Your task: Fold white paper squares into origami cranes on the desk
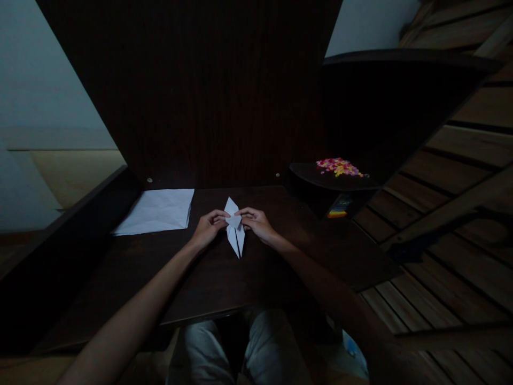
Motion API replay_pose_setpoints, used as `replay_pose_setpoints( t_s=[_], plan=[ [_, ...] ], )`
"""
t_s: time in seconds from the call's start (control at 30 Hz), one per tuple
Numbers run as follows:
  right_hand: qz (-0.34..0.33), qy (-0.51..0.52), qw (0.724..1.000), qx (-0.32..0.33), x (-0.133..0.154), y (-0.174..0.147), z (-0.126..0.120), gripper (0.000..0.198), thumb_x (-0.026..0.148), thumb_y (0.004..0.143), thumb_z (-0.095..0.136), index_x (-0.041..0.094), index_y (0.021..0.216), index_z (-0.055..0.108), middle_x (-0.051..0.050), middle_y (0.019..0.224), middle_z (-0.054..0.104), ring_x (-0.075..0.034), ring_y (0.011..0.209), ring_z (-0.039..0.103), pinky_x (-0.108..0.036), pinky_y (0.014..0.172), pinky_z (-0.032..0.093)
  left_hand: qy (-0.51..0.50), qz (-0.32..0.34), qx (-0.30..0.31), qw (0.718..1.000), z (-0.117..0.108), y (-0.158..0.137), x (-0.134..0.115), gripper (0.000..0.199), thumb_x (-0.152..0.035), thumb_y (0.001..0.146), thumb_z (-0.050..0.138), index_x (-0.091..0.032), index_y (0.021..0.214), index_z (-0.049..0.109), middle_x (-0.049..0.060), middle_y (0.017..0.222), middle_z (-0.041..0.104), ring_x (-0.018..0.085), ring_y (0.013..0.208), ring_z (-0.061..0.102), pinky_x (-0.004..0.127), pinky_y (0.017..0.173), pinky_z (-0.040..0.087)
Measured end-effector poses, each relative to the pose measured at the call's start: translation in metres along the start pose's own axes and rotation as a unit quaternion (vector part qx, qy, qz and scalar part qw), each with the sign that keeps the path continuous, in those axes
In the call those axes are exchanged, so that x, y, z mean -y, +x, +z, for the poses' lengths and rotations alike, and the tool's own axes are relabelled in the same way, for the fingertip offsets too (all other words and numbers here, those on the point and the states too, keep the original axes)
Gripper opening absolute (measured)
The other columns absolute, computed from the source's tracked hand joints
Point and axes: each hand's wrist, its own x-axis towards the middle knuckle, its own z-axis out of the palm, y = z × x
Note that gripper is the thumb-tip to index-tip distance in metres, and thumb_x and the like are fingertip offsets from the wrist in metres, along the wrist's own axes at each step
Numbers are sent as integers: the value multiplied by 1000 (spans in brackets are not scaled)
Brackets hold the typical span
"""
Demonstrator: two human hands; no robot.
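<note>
A folded white origami paper [233, 244] stands out against the dark desk, long and diamond-shaped, with a slit down its lower half and a small flap at its middle. My left hand [209, 226] pinches its left side near that flap. From the right, my right hand [257, 222] grips the opposite edge, thumb and fingers closed on the paper. Both hands are at the same height, just above the desktop. The fingertips partly cover the paper's middle, and its underside is hidden.
A stack of white paper sheets [158, 211] lies at the desk's left, beside a low side panel [72, 230]. On the right, a small curved shelf [308, 174] bears a pile of pink and yellow bits [340, 167]. The dark back panel [208, 96] rises behind.
</note>
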Motion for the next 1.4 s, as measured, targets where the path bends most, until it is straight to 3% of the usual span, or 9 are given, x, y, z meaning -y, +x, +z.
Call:
replay_pose_setpoints(
  t_s=[0.3,0.53,0.7,0.93,1.13,1.4],
  plan=[
    [13,13,1000,-2,-1,1,-1,33,29,63,73,20,91,58,5,66,59,-10,59,57,-20,52,44,-11,-9,-17,1000,1,2,3,38,-35,52,81,-17,81,63,-3,67,66,15,66,62,28,69,48],
    [-2,-12,1000,-16,-1,2,1,29,35,67,71,20,86,55,4,66,59,-10,58,55,-19,50,41,-13,-12,-20,1000,2,0,-1,39,-44,57,79,-16,80,65,1,71,68,16,63,62,28,64,49],
    [-19,-2,1000,-20,-2,1,1,37,32,65,72,23,92,48,6,67,60,-10,58,57,-19,49,41,-6,14,-10,1000,2,-1,0,39,-41,62,77,-18,89,59,-3,61,64,14,56,60,26,60,47],
    [-58,-40,997,-8,1,0,0,22,31,67,71,20,79,56,4,66,57,-10,56,55,-20,48,43,17,51,1,999,2,-1,0,26,-37,66,74,-19,80,61,-4,58,60,13,56,58,25,60,45],
    [-55,-24,998,-16,1,2,0,24,31,66,72,19,83,60,3,67,60,-9,51,54,-20,44,44,34,30,-15,999,1,0,-1,41,-43,62,77,-15,90,67,0,68,66,14,63,60,26,64,46],
    [-56,11,998,-8,-2,1,0,37,29,64,75,21,92,52,6,70,60,-10,49,58,-21,43,47,-10,26,-45,999,2,2,2,49,-38,55,81,-18,90,55,-2,68,67,13,59,61,26,62,48]
  ],
)
